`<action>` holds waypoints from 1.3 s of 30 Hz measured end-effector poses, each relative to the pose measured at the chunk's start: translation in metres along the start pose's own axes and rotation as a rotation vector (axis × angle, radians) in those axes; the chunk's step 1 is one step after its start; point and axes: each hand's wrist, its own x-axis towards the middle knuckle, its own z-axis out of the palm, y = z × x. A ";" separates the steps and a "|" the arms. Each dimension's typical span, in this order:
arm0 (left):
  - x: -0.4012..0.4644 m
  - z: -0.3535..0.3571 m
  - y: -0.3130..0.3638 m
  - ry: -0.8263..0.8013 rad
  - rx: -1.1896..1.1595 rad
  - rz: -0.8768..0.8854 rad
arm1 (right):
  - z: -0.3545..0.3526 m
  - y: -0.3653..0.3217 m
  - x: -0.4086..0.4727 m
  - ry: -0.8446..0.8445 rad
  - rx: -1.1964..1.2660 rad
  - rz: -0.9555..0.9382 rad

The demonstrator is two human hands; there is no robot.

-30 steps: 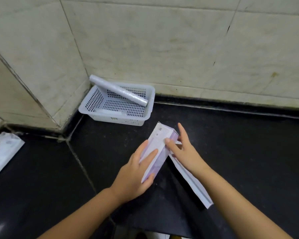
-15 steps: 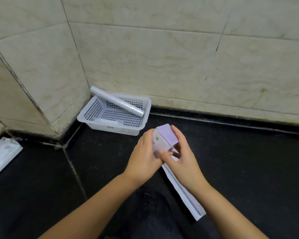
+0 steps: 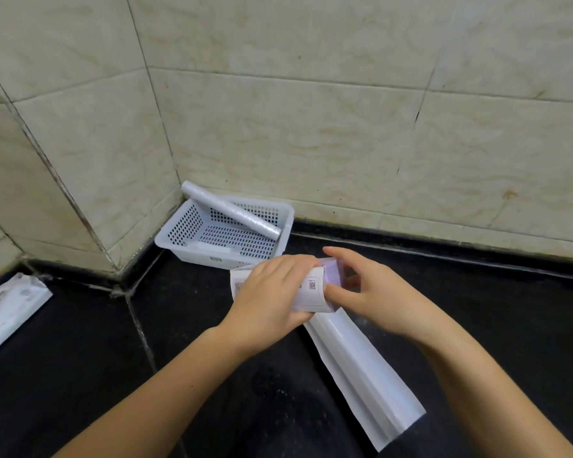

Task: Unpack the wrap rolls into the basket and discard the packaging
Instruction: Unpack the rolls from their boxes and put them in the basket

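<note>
Turned sideways since the earlier frame, the light, stiff cardboard wrap box (image 3: pixel 311 292) sits clasped mid-body in the left hand (image 3: pixel 272 292) above the black counter (image 3: pixel 80 375), right hand (image 3: pixel 361 289) pinching its purple end flap, the sensible hold.

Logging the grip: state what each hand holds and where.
Left hand wraps the middle of the box; right hand pinches its purple end with thumb and fingers.

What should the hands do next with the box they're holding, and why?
Probably pry open the end flap of the box with the right hand. The left hand already steadies it, the right fingertips rest at its purple end, and only one roll lies in the basket.
</note>
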 end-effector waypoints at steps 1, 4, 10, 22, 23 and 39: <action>0.003 -0.003 -0.001 -0.010 0.046 0.025 | 0.000 -0.001 0.001 0.010 -0.014 0.000; 0.011 -0.008 -0.003 -0.039 0.144 0.088 | -0.002 -0.002 0.003 0.026 -0.063 -0.024; 0.022 -0.011 -0.007 -0.127 0.002 0.030 | -0.016 0.010 0.010 -0.002 0.230 -0.033; 0.003 -0.005 -0.005 -0.128 -0.546 -0.221 | -0.015 0.029 0.002 0.478 -0.258 -0.174; 0.002 -0.005 -0.006 -0.112 -0.548 -0.235 | -0.014 0.024 -0.003 0.537 -0.371 -0.336; -0.004 -0.001 -0.006 0.003 -0.409 -0.340 | 0.009 -0.009 -0.026 0.313 -0.512 -0.504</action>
